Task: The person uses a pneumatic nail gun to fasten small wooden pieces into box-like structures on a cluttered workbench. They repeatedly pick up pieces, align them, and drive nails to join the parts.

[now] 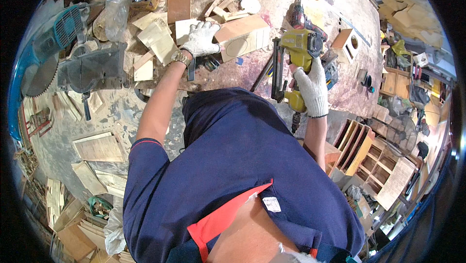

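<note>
My right hand, in a white knit glove, is wrapped round the handle of a yellow-green nail gun. The gun's black magazine stands to the left of the handle, over the workbench. My left hand, gloved too and with a watch at the wrist, has its fingers spread over light wood pieces. Its thumb side reaches the left end of a wooden box, whose near face bears a drawn circle. What lies under the palm is hidden.
A blue miter saw stands at the left. Beyond the nail gun lies a cordless drill. A small wooden box with a round hole sits at the right. Several boards lie lower left; wooden shelving stands lower right.
</note>
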